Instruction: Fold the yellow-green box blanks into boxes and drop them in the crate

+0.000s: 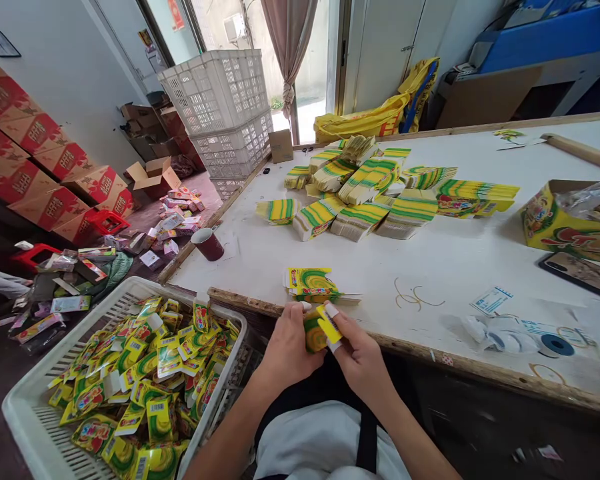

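Observation:
Between my two hands, just in front of the table edge, is a small yellow and green carton (315,335) with a yellow end flap. My left hand (291,340) is closed round its left side. The fingers of my right hand (356,343) pinch the flap at its right end, and some fingertips look covered in white. Right beyond my hands, a short stack of flat cartons (313,281) lies at the table's edge. To my left, a white plastic crate (17,407) holds many yellow and green cartons (160,360) in a loose heap.
Bundles of flat cartons (363,217) are piled on the white table (260,257). A dark red mug (208,245) stands near its left edge. Rubber bands (415,295), a phone (583,273), a tape roll (556,345) and a display box (570,227) lie to the right.

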`<state>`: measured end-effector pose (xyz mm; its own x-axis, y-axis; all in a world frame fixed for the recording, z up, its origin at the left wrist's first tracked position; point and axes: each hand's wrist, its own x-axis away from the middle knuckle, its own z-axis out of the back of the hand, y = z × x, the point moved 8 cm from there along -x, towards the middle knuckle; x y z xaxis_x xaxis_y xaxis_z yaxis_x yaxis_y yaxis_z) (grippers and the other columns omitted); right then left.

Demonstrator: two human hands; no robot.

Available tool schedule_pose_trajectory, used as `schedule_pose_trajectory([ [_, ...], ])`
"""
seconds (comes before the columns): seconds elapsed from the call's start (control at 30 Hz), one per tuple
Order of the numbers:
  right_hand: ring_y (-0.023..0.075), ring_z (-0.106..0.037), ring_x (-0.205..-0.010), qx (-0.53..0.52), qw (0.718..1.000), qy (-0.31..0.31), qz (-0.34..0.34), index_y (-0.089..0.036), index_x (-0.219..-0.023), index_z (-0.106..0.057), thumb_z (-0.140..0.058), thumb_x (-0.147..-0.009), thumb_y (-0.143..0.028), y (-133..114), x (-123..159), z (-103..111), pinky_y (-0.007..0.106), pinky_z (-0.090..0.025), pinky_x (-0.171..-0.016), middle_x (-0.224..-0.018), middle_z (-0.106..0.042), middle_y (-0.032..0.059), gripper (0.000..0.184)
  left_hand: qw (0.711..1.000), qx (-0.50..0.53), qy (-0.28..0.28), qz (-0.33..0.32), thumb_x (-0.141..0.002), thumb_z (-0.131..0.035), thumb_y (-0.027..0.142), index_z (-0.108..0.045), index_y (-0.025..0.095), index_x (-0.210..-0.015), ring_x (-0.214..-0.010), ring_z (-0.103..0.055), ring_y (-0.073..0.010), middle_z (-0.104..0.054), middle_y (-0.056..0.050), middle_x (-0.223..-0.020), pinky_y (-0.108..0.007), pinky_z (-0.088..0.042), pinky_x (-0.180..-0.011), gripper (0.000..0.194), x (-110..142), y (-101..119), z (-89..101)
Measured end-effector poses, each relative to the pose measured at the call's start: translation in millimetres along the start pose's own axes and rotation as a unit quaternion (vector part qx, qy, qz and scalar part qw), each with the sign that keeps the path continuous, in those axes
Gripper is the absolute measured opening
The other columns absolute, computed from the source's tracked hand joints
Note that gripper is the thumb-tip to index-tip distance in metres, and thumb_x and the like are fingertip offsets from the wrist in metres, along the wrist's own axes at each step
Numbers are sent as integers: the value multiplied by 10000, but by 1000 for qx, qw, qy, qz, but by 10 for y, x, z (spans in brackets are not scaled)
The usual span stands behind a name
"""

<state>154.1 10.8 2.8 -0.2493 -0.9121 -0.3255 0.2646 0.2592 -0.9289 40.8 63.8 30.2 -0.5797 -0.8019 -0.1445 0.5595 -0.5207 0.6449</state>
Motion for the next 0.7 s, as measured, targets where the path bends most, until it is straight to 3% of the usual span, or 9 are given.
schedule_pose_trajectory([
  [0.07,250,-473,-1315,23,999,16,18,-286,-1369,-502,-491,-869,-151,-13,-33,70,457,-422,-1070,-1440,-491,71,518,999,-30,4,27,-648,-657,187,-422,201,-1070,-1021,-559,-290,-542,-97,-1074,-490,-476,-885,484,-7,-18,76],
  [0.17,250,-458,-1327,61,996,-11,63,-294,-1360,-509,-479,-903,-184,-80,-60,70,449,-435,-1056,-1458,-467,79,471,1000,-21,14,10,-645,-687,202,-480,204,-1028,-967,-586,-262,-589,-73,-1015,-427,-502,-843,436,-7,13,183],
  [0.37,265,-551,-1231,76,992,-42,87,-255,-1109,-657,-484,-923,-243,-82,-127,108,448,-490,-976,-1378,-532,138,254,998,39,44,9,-658,-720,253,-502,188,-1093,-972,-632,-236,-642,-79,-1049,-373,-513,-864,491,31,-47,322],
  [0.47,259,-559,-1211,59,988,-93,106,-252,-1038,-666,-494,-921,-248,-126,-181,122,438,-497,-955,-1324,-560,142,208,997,67,40,17,-639,-733,241,-501,186,-1122,-987,-641,-229,-650,-81,-1074,-354,-515,-878,539,43,-82,359],
  [0.57,263,-536,-1234,59,983,-135,108,-257,-1035,-673,-529,-907,-266,-146,-226,75,432,-488,-965,-1331,-544,133,193,997,54,60,-4,-645,-730,243,-501,190,-1127,-987,-641,-227,-648,-78,-1070,-352,-516,-876,536,60,-65,436],
  [0.7,261,-552,-1205,44,984,-138,106,-274,-1094,-652,-510,-915,-251,-149,-258,-74,447,-485,-966,-1383,-476,122,230,994,1,103,-28,-664,-719,245,-499,202,-1123,-992,-627,-237,-640,-74,-1043,-365,-513,-866,511,111,-66,565],
])
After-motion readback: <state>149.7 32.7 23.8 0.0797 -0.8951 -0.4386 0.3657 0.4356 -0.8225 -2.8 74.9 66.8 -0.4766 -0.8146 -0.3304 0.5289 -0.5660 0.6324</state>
